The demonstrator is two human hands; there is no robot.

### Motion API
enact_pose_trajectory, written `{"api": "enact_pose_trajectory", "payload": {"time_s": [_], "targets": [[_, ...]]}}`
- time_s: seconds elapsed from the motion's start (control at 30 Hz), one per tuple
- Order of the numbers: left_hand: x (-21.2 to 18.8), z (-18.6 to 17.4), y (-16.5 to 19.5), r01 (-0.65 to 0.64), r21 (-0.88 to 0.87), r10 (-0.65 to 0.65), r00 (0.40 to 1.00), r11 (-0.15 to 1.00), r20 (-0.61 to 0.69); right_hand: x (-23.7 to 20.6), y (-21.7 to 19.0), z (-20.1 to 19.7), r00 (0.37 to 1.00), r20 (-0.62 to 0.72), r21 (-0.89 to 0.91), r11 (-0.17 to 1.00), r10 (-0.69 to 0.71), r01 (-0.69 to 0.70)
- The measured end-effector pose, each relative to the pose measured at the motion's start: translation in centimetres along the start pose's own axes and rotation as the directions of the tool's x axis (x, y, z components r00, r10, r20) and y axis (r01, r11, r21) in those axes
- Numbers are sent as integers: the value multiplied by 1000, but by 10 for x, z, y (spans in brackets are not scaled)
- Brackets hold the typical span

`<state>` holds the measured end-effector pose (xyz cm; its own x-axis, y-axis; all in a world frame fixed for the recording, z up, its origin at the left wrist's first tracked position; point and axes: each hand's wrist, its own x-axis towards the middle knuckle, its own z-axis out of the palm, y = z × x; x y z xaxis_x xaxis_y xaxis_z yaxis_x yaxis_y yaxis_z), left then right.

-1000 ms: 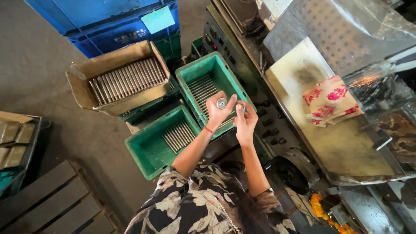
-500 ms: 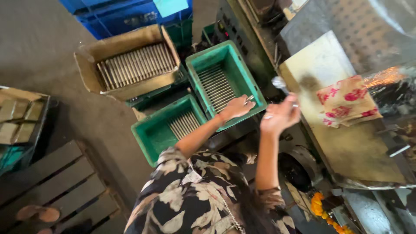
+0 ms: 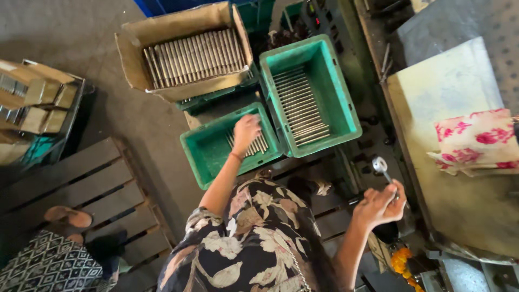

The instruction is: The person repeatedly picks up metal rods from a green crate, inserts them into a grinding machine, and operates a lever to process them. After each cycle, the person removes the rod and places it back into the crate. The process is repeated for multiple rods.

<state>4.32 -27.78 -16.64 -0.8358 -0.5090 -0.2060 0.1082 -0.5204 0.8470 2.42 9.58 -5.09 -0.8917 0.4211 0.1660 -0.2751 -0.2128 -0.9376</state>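
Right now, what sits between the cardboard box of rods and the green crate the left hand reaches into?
In the head view, another green crate lies partly under the cardboard box, above the reached crate where the left hand is.

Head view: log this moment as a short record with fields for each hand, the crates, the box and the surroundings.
left hand: left hand reaches into the near green crate, on the metal rods lying there
right hand: right hand holds a metal tool with a round head
far green crate: far green crate holds a row of rods
cardboard box: cardboard box full of rods
surroundings: wooden pallet at left; floral cloth on the bench at right
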Motion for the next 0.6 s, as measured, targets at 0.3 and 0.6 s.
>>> {"api": "enact_pose_trajectory", "payload": {"time_s": [0.3,0.6], "targets": [[-18,-102,-97,722,557,-222,672,411,-707,-45,-11,-33,994,-8,-160,982,106,-106],[-22,-53,-88,489,27,-447,817,872,-364,-44,3,-26,991,51,-183,977,120,-109]]}}
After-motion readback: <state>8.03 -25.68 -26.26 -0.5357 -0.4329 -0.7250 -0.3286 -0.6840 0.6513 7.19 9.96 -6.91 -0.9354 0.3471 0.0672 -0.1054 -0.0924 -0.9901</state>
